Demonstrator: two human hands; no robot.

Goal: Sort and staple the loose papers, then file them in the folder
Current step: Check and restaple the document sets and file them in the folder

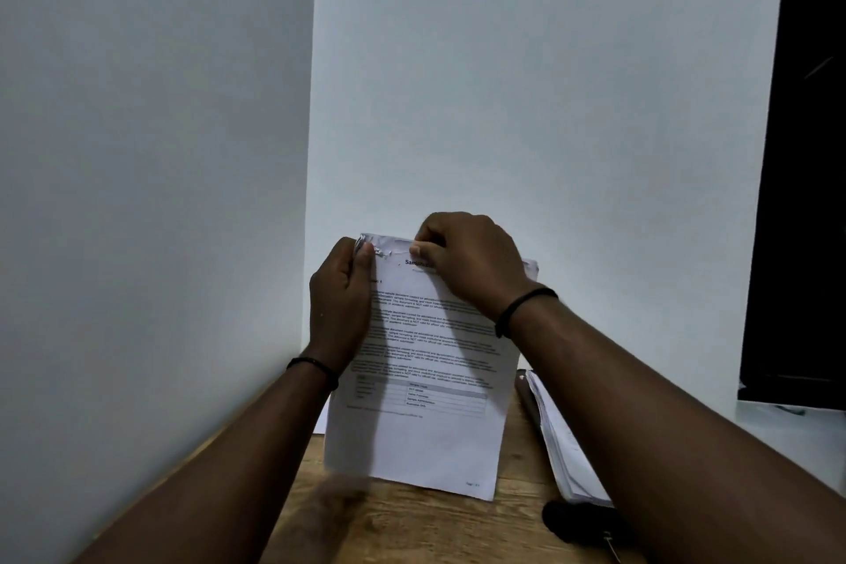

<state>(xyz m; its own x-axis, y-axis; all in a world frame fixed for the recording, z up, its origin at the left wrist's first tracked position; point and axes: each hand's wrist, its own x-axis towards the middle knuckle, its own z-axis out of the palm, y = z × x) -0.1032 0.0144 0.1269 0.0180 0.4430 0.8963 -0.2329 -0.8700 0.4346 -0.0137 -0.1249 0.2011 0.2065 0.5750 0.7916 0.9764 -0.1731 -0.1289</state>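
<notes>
left hand [339, 302] pinches papers [425, 380] crumpled top-left corner | right hand [467, 261] pinches top edge

Wooden table [412, 531] bears a paper stack [565, 440] and black stapler [581, 522]

printed sheet [425, 380] | heading begins "Sama" | rest unreadable

Both arms reach forward and up. The left hand [341, 298] is curled, its thumb pinching the top left corner of the paper [425, 380]. The right hand [462, 261] bends over the top edge; its fingers seem to pinch there. Each wrist has a dark band.
</notes>
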